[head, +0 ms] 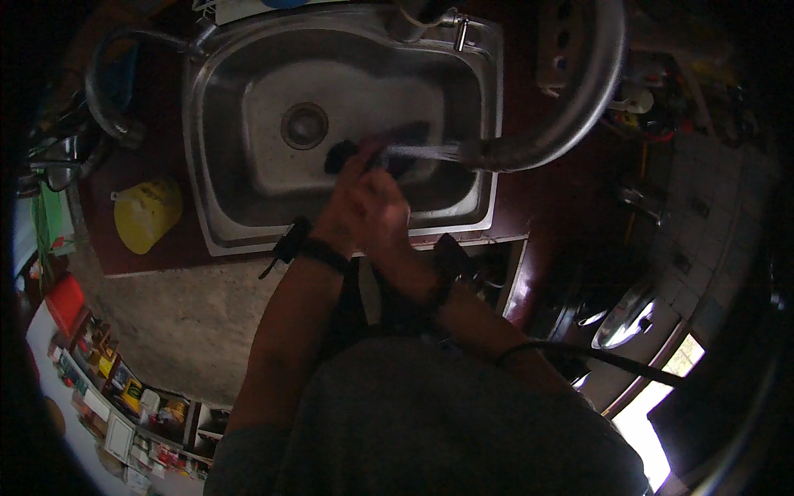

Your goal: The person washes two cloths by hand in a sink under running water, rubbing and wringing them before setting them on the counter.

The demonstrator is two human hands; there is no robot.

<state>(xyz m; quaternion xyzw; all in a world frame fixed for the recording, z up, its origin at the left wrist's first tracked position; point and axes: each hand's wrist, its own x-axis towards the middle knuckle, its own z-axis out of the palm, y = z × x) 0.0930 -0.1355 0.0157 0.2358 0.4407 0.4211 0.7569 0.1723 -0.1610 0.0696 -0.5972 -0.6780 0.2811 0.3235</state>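
My left hand [342, 211] and my right hand [386, 208] are close together over the front part of a stainless steel sink [214, 186]. Their fingers overlap and look blurred. A dim reddish thing [372, 146] shows just beyond my fingertips; its kind is unclear, and the fingers hide how it is held. A water stream [428, 150] runs from the curved metal faucet [558, 146] at the right towards my fingertips. Dark patches, perhaps shadows, lie on the basin floor around them. The round drain [304, 126] is beyond my hands to the left.
A yellow container [147, 214] stands on the dark red countertop [111, 260] left of the sink. A second curved spout [99, 87] rises at the far left. Shelves with assorted goods [133, 397] are at lower left. A black cable [608, 359] runs at right.
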